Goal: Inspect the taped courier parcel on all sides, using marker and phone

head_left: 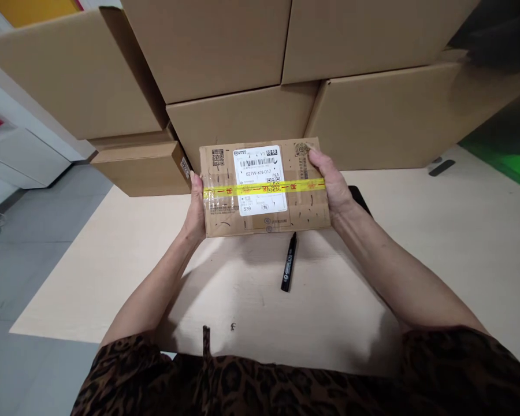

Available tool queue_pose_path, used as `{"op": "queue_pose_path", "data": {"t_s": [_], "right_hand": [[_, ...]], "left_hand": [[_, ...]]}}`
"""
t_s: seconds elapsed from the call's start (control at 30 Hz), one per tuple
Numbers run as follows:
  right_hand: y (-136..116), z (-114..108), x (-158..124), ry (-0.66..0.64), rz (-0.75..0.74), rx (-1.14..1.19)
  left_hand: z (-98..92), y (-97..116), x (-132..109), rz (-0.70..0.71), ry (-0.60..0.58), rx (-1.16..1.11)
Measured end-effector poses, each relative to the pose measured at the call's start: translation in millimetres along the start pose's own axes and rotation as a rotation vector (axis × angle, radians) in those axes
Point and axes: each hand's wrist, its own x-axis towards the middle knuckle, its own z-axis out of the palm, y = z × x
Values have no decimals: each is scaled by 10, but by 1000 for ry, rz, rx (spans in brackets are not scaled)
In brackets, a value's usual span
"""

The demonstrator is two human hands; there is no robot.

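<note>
Between my two hands is a small cardboard box (223, 216), its broad face turned toward me. A white shipping label (260, 199) is stuck on that face, and yellow tape (221, 190) with red print runs across it. My left hand (195, 208) grips the left end, thumb along the edge. Around the right end my right hand (335, 185) is closed, its thumb near the upper corner. The other fingers of both hands are hidden behind the box. Below the box a black marker pen (289, 263) lies on the pale table (251, 306).
Large cardboard boxes (225, 52) are stacked along the back of the table. At the left, a flatter carton (138, 167) sits beneath another box. A dark object (360, 199) lies partly hidden behind my right wrist. Green plastic (511, 138) shows at the far right.
</note>
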Motion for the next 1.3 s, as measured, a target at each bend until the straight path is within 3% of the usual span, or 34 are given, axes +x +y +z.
{"op": "queue_pose_path", "data": {"t_s": [0.27, 0.5, 0.73, 0.97, 1.17, 1.3], "right_hand": [[26, -18, 18, -29, -25, 23], [91, -23, 63, -48, -51, -63], [154, -59, 140, 49, -16, -20], [188, -143, 99, -49, -45, 43], [381, -435, -21, 197, -66, -273], [485, -545, -368, 122, -136, -459]], "left_hand": [[-14, -90, 15, -1, 61, -4], [-119, -63, 36, -122, -32, -51], [-160, -252, 101, -82, 69, -136], [-153, -328, 61, -104, 58, -173], [-180, -358, 78, -63, 77, -217], [-251, -396, 105, -19, 101, -186]]}}
